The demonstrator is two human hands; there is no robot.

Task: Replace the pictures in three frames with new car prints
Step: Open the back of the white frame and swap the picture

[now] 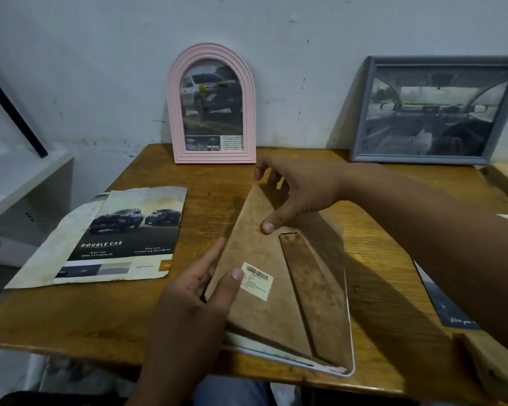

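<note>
Hands grip frame back (276, 288): left hand (194, 291), right hand (294, 194); frame's front hidden.

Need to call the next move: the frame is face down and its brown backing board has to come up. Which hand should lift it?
Probably the right hand: its fingers already reach over the backing board's far corner. The left hand steadies the near-left edge.

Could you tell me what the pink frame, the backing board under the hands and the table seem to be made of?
The pink frame looks like moulded plastic or painted wood: smooth matte ridges, no grain showing. The backing board seems to be brown fibreboard or velvety card, dull and mottled, with a paper barcode sticker. The table looks like varnished wood, with visible grain and slight sheen.
</note>
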